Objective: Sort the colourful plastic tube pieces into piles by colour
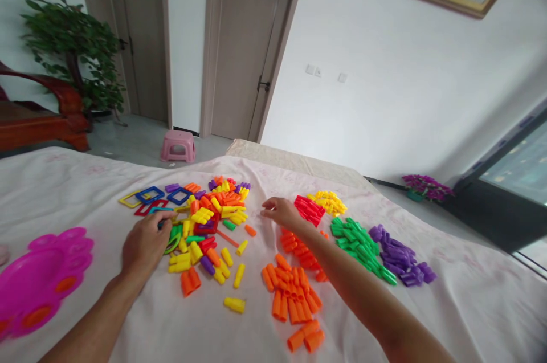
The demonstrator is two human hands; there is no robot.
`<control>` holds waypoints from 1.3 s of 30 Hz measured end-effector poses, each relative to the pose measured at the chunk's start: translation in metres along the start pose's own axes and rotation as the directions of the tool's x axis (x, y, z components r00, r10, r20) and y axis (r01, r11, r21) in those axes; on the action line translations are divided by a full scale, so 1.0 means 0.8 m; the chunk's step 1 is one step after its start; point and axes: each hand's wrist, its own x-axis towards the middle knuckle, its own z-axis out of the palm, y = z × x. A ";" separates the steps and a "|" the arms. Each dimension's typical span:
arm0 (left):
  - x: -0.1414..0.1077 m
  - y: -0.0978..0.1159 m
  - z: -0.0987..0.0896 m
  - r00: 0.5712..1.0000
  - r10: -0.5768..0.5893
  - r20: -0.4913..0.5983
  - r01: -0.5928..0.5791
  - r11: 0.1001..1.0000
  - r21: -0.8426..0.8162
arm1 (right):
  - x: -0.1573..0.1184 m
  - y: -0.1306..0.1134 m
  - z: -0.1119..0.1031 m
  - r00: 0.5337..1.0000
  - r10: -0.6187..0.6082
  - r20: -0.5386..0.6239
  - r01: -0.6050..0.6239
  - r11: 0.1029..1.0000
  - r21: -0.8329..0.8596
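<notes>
My left hand (145, 240) is at the left side of a mixed pile of plastic building pieces (222, 203). Its index finger stretches over a teal square frame (159, 210), the thumb apart below it; I cannot see a firm grip. A green curved piece (172, 243) lies beside the thumb. My right hand (280, 211) hovers between the mixed pile and a heap of red pieces (309, 210), fingers loosely bent and nothing visible in them. Beneath that forearm, orange pieces (294, 289) lie in groups. Blue square frames (149, 195) rest at the pile's far left.
Sorted heaps of yellow (329, 202), green (359, 246) and purple pieces (399, 257) lie at the right. A pink tray (38, 266) sits at the left on the pale tablecloth (179, 329). Beyond the table are a pink stool (178, 145) and a wooden chair (64, 101).
</notes>
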 end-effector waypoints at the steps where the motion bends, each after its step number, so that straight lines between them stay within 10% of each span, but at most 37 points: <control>1: 0.000 0.000 -0.001 1.000 -0.001 0.002 0.001 1.000 -0.004 | 0.000 -0.021 0.016 0.999 -0.003 0.033 0.004 0.999 -0.038; 8: 0.001 0.000 -0.002 1.000 -0.013 0.007 0.013 1.000 -0.005 | 0.015 -0.073 0.058 0.989 0.076 0.124 -0.041 0.965 -0.261; 19: 0.003 0.002 0.000 1.000 -0.008 0.008 0.008 1.000 0.012 | 0.017 -0.057 0.081 0.990 0.091 0.112 -0.094 0.995 0.029; 39: 0.001 0.006 -0.003 1.000 -0.024 0.007 0.024 1.000 0.003 | 0.018 -0.057 0.063 0.964 -0.039 0.262 0.040 0.999 0.001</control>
